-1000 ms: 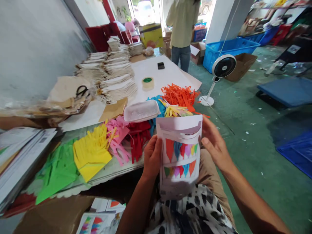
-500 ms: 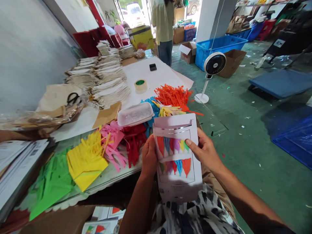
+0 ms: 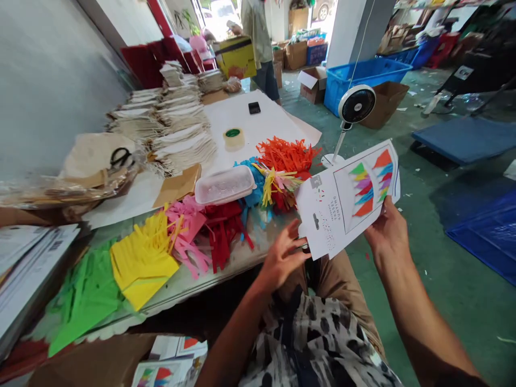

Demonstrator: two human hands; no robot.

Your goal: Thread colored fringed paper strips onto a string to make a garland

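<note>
My right hand (image 3: 389,234) grips a white printed tassel bunting packet (image 3: 342,199) by its lower right edge, thumb on the front. The packet is turned sideways and tilted, with coloured tassel pictures and a hanging hole showing. My left hand (image 3: 284,255) is at the packet's left end, fingers apart, their tips at its edge; whether they press on it is unclear. On the table beyond lie cut tissue tassels: green (image 3: 91,295), yellow (image 3: 143,263), pink (image 3: 189,231), dark red (image 3: 223,234), blue (image 3: 252,188) and orange (image 3: 286,156). A mixed-colour tassel bundle (image 3: 274,183) lies nearest the packet.
A plastic tub (image 3: 224,185), a tape roll (image 3: 234,138), scissors (image 3: 120,157) and paper stacks (image 3: 181,129) are on the table. Printed packets (image 3: 165,371) sit in a carton below. A white fan (image 3: 357,105) stands to the right. Another person (image 3: 258,43) stands at the far end.
The packet has swung from upright in front of me to sideways, up and to the right, in my right hand. My left hand has loosened from its side. The other person has shifted left.
</note>
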